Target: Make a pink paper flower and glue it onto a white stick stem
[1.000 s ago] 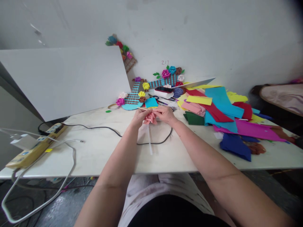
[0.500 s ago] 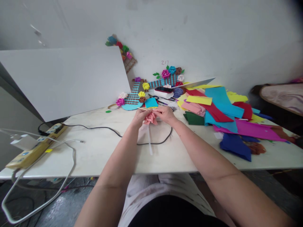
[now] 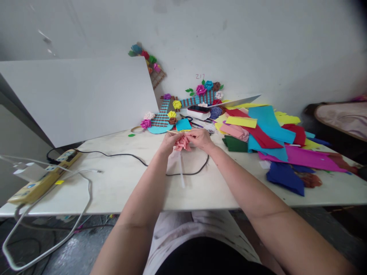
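Observation:
A pink paper flower point(image 3: 182, 143) is held between both hands near the middle of the table. My left hand point(image 3: 169, 142) pinches its left side, fingers closed. My right hand point(image 3: 202, 138) has its fingers closed on the flower's upper right side. A thin pale stick point(image 3: 172, 132) shows at the fingertips of my left hand. Below the flower, a translucent white stick point(image 3: 182, 173) lies on the table. Just beyond my hands is a stack of blue and yellow paper squares point(image 3: 183, 124).
Coloured paper sheets point(image 3: 269, 124) are heaped at the right. Behind stand guitar-shaped crafts with paper flowers point(image 3: 162, 116) and a phone on a white box point(image 3: 198, 112). A white board point(image 3: 80, 99) leans at the left, near a power strip point(image 3: 43, 179). A black cable point(image 3: 114, 155) crosses the table point(image 3: 120, 191).

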Demonstrator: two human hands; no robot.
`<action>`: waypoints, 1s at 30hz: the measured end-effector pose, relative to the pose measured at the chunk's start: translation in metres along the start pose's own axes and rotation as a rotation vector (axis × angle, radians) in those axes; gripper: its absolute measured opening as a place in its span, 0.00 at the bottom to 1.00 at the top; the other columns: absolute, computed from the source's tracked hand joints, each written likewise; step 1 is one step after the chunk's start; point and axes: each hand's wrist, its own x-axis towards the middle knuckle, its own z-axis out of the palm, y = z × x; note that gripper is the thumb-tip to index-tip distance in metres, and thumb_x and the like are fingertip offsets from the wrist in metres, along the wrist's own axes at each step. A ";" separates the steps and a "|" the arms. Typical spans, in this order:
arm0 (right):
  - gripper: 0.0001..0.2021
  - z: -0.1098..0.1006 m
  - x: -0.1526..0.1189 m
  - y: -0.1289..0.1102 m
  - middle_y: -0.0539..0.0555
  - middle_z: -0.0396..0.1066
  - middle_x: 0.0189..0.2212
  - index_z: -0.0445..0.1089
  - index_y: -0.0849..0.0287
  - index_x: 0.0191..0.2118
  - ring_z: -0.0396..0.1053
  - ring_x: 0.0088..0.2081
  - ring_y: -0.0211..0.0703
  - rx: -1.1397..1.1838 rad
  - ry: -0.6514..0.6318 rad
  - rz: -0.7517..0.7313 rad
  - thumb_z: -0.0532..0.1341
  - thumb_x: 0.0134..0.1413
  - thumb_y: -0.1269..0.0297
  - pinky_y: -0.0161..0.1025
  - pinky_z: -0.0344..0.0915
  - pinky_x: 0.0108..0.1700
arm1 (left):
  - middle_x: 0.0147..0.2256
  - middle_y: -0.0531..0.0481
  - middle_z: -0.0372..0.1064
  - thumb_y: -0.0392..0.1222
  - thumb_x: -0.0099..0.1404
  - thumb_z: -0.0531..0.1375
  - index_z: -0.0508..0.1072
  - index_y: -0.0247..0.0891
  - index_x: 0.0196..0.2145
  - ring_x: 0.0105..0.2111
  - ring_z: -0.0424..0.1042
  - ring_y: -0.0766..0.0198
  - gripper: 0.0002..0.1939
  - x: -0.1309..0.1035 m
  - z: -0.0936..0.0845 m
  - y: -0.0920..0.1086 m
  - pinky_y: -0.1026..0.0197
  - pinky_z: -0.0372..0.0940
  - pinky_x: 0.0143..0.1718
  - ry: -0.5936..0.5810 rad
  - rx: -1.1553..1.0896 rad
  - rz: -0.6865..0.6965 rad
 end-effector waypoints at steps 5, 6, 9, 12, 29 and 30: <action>0.10 -0.001 0.000 -0.002 0.53 0.77 0.29 0.79 0.55 0.30 0.72 0.32 0.40 -0.005 0.002 0.007 0.59 0.52 0.67 0.33 0.63 0.34 | 0.13 0.55 0.58 0.52 0.45 0.68 0.66 0.33 0.15 0.14 0.55 0.74 0.21 0.001 0.000 -0.001 0.68 0.49 0.15 -0.021 0.006 0.039; 0.10 0.000 0.000 -0.003 0.53 0.77 0.29 0.79 0.55 0.31 0.73 0.32 0.40 -0.001 0.002 0.012 0.59 0.52 0.67 0.33 0.63 0.35 | 0.13 0.54 0.58 0.52 0.45 0.68 0.66 0.33 0.15 0.14 0.55 0.73 0.21 0.001 -0.001 -0.002 0.68 0.49 0.15 -0.024 0.009 0.042; 0.10 0.000 0.000 -0.003 0.54 0.78 0.33 0.79 0.55 0.34 0.74 0.34 0.41 0.032 0.002 0.024 0.60 0.50 0.68 0.34 0.66 0.37 | 0.13 0.54 0.58 0.51 0.46 0.68 0.67 0.33 0.15 0.14 0.55 0.73 0.20 0.003 -0.002 -0.004 0.68 0.49 0.16 -0.030 0.002 0.054; 0.11 0.000 0.000 -0.001 0.54 0.78 0.34 0.79 0.55 0.35 0.74 0.36 0.42 0.066 -0.003 0.018 0.59 0.49 0.70 0.36 0.67 0.38 | 0.14 0.55 0.59 0.49 0.46 0.68 0.67 0.32 0.16 0.14 0.55 0.74 0.19 0.004 -0.004 -0.006 0.68 0.49 0.16 -0.026 -0.011 0.088; 0.12 -0.017 -0.005 -0.007 0.58 0.74 0.26 0.74 0.60 0.26 0.68 0.32 0.43 -0.195 0.138 -0.050 0.55 0.54 0.69 0.39 0.61 0.35 | 0.17 0.53 0.65 0.43 0.49 0.65 0.70 0.32 0.19 0.19 0.62 0.71 0.11 0.010 -0.020 -0.009 0.67 0.55 0.22 0.174 -0.074 0.106; 0.13 -0.017 -0.005 -0.008 0.57 0.72 0.22 0.72 0.60 0.22 0.67 0.29 0.43 -0.224 0.099 -0.074 0.54 0.53 0.71 0.39 0.60 0.33 | 0.17 0.54 0.64 0.43 0.50 0.65 0.69 0.32 0.19 0.18 0.61 0.72 0.12 0.010 -0.022 -0.008 0.67 0.55 0.22 0.205 -0.087 0.117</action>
